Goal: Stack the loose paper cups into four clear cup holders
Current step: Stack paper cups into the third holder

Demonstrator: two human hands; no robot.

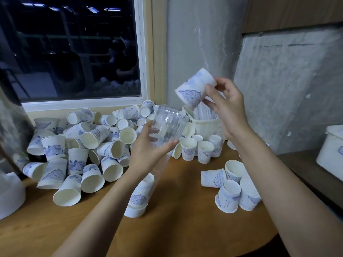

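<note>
Above the desk's (176,229) middle, the left hand (148,154) is gripping the clear cup holder (167,127); the right hand (226,106) is pinching a paper cup (193,89) — light, crushable, likely best held near its base.

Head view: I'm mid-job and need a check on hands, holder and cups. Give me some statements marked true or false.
1. The left hand grips the clear cup holder. True.
2. The right hand holds nothing. False: its fingers pinch a paper cup.
3. The loose cups lie heaped below the window. True.
4. The pinched paper cup already sits inside the holder. False: it is above the holder's mouth, apart from it.
</note>
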